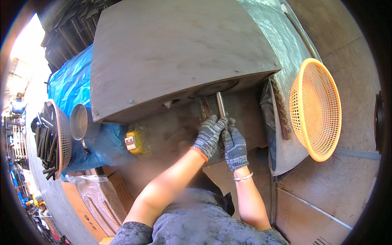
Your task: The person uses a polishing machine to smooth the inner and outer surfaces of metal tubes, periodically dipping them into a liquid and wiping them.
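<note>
A shiny metal tube points away from me, its far end close under the front edge of a large grey metal housing. My left hand, in a grey knitted glove, is closed around the tube's near part. Against it from the right, my right hand, gloved alike, has its fingers closed at the tube's near end. The gloves hide that end. Just left of the tube, a dark slotted metal piece shows under the housing.
At right stands an orange plastic basket. On the left, a basket holds several dark rods, beside a metal can on blue sheeting. A yellow packet lies below the housing's left part. Cardboard boxes stand lower left.
</note>
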`<state>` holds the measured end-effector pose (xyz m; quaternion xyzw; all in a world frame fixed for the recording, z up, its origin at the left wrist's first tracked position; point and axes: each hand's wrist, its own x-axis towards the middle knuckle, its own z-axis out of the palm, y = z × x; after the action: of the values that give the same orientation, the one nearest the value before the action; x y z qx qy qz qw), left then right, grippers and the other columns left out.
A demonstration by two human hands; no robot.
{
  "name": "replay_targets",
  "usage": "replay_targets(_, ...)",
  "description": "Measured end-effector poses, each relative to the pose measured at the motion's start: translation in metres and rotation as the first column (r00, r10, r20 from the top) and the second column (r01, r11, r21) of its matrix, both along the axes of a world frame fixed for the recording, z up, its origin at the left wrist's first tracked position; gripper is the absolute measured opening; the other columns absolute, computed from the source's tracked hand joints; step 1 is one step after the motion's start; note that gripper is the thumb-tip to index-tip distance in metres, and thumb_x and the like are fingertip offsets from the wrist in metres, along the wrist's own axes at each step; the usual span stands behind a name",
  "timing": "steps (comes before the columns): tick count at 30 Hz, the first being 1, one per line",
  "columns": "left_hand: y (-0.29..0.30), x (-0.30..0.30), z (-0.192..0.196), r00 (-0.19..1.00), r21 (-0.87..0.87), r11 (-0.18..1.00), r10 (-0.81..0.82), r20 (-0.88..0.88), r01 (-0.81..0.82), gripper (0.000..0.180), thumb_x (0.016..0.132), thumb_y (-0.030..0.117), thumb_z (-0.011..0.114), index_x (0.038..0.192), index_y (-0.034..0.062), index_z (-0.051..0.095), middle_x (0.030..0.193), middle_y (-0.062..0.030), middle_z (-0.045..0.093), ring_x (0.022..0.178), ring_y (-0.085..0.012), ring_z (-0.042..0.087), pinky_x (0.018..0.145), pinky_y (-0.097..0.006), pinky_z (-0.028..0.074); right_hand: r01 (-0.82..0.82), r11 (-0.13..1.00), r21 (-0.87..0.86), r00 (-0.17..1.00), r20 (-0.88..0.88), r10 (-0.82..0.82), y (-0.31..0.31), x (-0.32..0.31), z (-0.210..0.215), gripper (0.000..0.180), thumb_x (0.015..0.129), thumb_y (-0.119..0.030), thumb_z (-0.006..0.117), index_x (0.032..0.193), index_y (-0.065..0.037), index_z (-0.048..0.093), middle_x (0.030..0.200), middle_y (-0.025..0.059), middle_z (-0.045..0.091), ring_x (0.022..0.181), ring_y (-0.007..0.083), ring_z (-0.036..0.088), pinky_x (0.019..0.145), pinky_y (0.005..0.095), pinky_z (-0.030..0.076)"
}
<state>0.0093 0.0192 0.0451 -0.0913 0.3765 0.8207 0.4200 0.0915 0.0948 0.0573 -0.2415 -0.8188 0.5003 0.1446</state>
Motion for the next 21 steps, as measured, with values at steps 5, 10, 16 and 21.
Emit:
replay_targets(5, 0.008, -0.012, 0.015, 0.998, -0.206, 0.978, 0.014, -0.060, -0.026, 0.025, 0.092, 0.016, 0.059, 0.110, -0.0011, 0.059, 0.098, -0.0084, 0.065, 0.087, -0.0147, 0.060, 0.076, -0.027, 0.049, -0.045, 0.991, -0.124, 0.998, 0.035, 0.050, 0.013, -0.013, -0.011, 0.040, 0.095, -0.018, 0.054, 0.128, 0.005, 0.052, 0.123, 0.0252, 0.058, 0.113, 0.0341, 0.059, 0.096, 0.0364, 0.045)
replay_targets(10, 0.007, -0.019, -0.004, 0.979, -0.346, 0.936, -0.017, -0.202, -0.055, 0.030, 0.091, 0.019, 0.061, 0.110, -0.0027, 0.059, 0.098, -0.0085, 0.065, 0.087, -0.0142, 0.059, 0.077, -0.026, 0.048, -0.082, 0.976, -0.203, 0.994, 0.048, 0.094, 0.013, -0.022, -0.023, 0.041, 0.096, -0.020, 0.053, 0.129, 0.005, 0.051, 0.125, 0.0256, 0.057, 0.115, 0.0331, 0.057, 0.098, 0.0370, 0.043)
replay_targets(16, 0.013, -0.030, -0.005, 0.974, -0.401, 0.913, -0.026, -0.224, -0.068, 0.024, 0.092, 0.019, 0.061, 0.104, -0.0019, 0.062, 0.093, -0.0075, 0.065, 0.081, -0.0126, 0.057, 0.072, -0.026, 0.047, -0.048, 0.998, -0.041, 0.997, 0.052, 0.050, 0.011, -0.034, -0.024, 0.041, 0.095, -0.020, 0.053, 0.128, 0.004, 0.051, 0.119, 0.0272, 0.059, 0.108, 0.0370, 0.061, 0.091, 0.0393, 0.048)
replay_targets(21, 0.019, -0.031, -0.008, 0.971, -0.429, 0.900, -0.032, -0.236, -0.074, 0.022, 0.092, 0.019, 0.061, 0.099, -0.0012, 0.063, 0.088, -0.0065, 0.065, 0.076, -0.0110, 0.055, 0.069, -0.026, 0.047, -0.029, 0.999, -0.041, 0.999, 0.032, 0.030, 0.011, -0.036, -0.023, 0.040, 0.094, -0.019, 0.053, 0.127, 0.004, 0.052, 0.117, 0.0286, 0.059, 0.106, 0.0383, 0.061, 0.089, 0.0405, 0.049)
